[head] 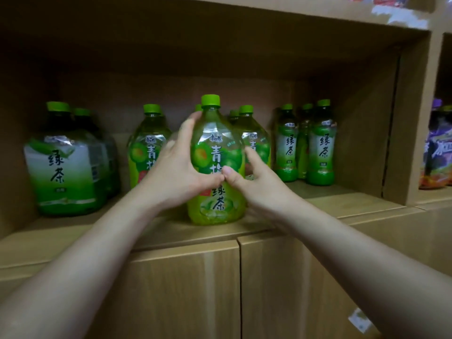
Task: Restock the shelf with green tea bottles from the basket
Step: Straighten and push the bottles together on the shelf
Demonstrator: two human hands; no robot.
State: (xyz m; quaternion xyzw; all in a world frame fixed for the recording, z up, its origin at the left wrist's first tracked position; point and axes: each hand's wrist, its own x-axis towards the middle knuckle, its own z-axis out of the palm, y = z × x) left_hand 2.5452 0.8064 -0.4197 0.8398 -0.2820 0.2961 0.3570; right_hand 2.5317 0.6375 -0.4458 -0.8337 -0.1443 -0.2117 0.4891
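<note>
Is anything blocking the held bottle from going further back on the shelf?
Yes. The bottle, gripped by the left hand and right hand, stands at the shelf's front edge. Right behind it stand more plum green tea bottles, so only the front spot is free.

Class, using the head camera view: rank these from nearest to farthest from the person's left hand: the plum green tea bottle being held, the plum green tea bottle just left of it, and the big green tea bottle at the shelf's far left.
1. Held plum green tea bottle: the left hand touches it, centre of shelf.
2. Neighbouring plum green tea bottle: behind the hand, slightly left.
3. Big green tea bottle: far left of shelf.
</note>
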